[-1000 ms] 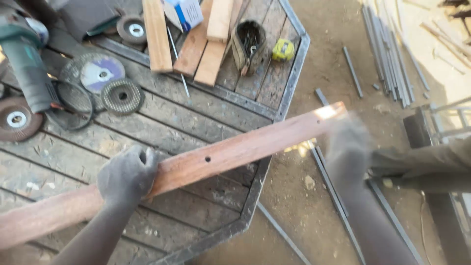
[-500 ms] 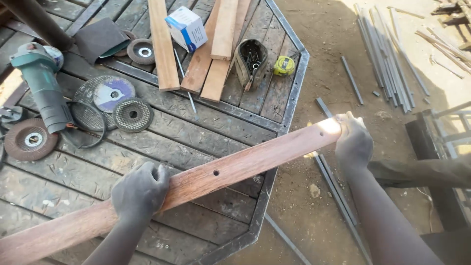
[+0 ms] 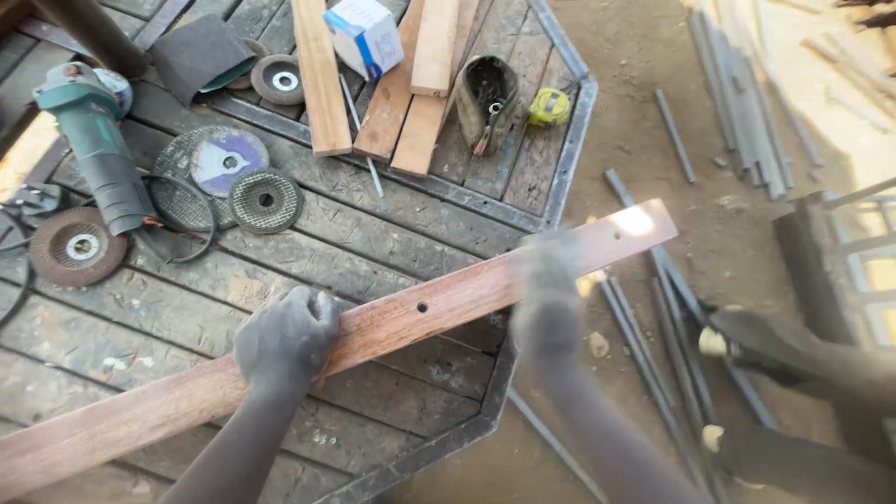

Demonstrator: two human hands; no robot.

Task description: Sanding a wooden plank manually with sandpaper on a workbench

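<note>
The right hand had left the far end of the long reddish wooden plank, where it sat half a second earlier, and had slid inward to about the middle, near the edge of the surface; it was blurred with motion, so the work looked to be a rubbing or wiping pass along the board rather than a lift. The plank itself had barely shifted: it lay diagonally across the octagonal slatted surface, its sunlit far end jutting out over the dirt floor, a small drilled hole showing between the two hands. The left hand kept its grip clenched over the plank, pinning it down. Whether the right grip was clenched or lay flat on the wood could not be told through the blur. An angle grinder and loose discs lay well apart, up the surface.
</note>
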